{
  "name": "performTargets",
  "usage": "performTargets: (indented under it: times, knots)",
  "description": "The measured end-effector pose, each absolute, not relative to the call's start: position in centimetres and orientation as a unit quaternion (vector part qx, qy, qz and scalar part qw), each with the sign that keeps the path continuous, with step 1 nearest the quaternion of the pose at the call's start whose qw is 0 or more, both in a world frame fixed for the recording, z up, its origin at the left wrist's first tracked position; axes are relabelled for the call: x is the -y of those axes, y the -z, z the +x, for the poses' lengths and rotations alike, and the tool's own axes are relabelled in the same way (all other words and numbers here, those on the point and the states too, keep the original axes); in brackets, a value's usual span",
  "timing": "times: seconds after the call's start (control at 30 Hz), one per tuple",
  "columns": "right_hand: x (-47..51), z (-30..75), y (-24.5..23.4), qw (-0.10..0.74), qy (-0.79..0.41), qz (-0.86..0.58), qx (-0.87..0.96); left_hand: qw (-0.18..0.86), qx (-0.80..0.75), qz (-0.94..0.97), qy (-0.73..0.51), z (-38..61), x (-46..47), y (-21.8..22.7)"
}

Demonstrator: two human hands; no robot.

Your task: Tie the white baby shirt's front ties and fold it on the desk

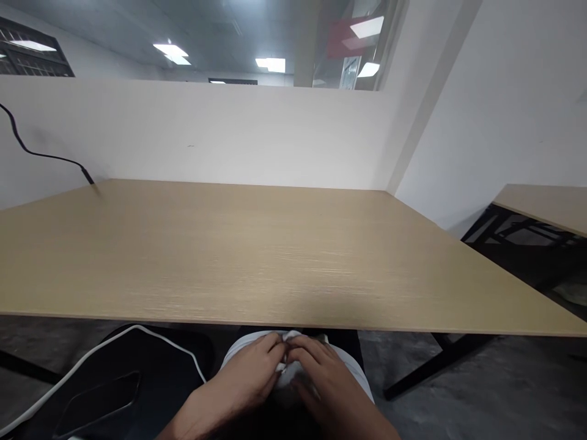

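Observation:
Close to my body, just below the table's front edge, my left hand [257, 366] and my right hand [316, 366] are together with bent fingers. Between the fingertips of both is a crumpled bit of white fabric [290, 335]. More pale cloth [355, 366] spreads out on either side of my hands, over my lap. Whether it is one piece with the part in my fingers, I cannot tell. Shadow hides the lower part of the cloth and some of my right fingers.
A light wooden table [229, 244] stretches ahead to a white wall [247, 134] with a window. To the left, a white cable [92, 354] crosses a black seat [169, 379] bearing a dark rectangular shape [103, 397]. A black cord [50, 156] hangs at the table's far left.

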State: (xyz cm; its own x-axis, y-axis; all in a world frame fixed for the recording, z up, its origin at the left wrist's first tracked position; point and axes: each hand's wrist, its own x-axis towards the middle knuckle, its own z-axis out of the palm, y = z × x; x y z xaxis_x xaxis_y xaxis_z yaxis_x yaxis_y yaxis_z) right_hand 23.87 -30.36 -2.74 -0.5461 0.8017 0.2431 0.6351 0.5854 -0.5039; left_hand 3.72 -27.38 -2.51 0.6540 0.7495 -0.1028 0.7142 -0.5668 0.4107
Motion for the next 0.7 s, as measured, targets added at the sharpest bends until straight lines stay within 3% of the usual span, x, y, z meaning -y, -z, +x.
performTargets:
  times: [0.17, 0.33, 0.6, 0.7]
  knots:
    - [29.8, 23.6, 3.8, 0.191, -0.216, -0.479, 0.829, 0.204, -0.431, 0.877, -0.047, 3.6, 27.0, 4.8]
    - [29.5, 23.7, 3.6, 0.168, -0.21, -0.499, 0.824, 0.233, -0.47, 0.849, -0.06, 4.1, 27.3, 3.5]
    - [28.9, 24.1, 4.2, 0.247, -0.083, -0.447, 0.856, 0.264, -0.441, 0.849, -0.121, 4.5, 27.8, 1.6]
    - [29.0, 24.5, 3.8, 0.298, -0.104, -0.428, 0.847, 0.261, -0.422, 0.857, -0.136, 4.5, 27.7, 1.4]
